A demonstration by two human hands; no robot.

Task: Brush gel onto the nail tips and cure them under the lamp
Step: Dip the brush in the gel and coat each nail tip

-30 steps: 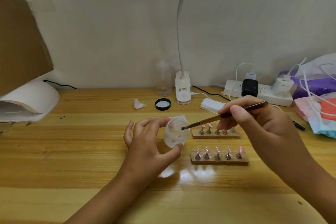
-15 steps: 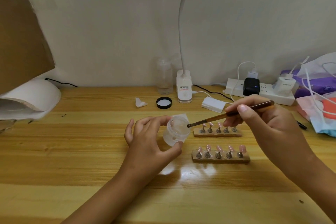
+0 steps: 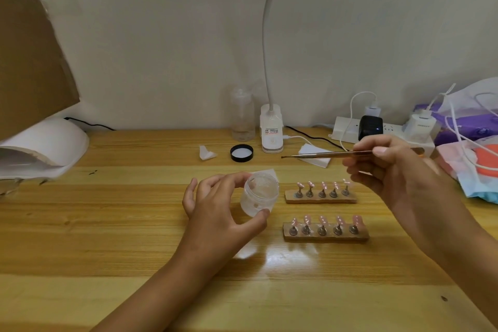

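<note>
From the head camera we count two wooden holders, far holder (image 3: 320, 198) and near holder (image 3: 326, 236), each carrying five pink nail tips (image 3: 307, 219). There is one open gel jar (image 3: 260, 197), one brush (image 3: 331, 154), and one white curing lamp (image 3: 45, 148) far left. Our left hand (image 3: 213, 207) curls round the jar beside the holders. Our right hand (image 3: 396, 170) pinches the brush level, its tip pointing left, apart from the jar.

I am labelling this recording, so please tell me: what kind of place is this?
Probably a home desk set up for nail work. Stands of pink nail tips sit on the wooden table, a white curing lamp is at the left, and a power strip with chargers lies by the wall.
</note>
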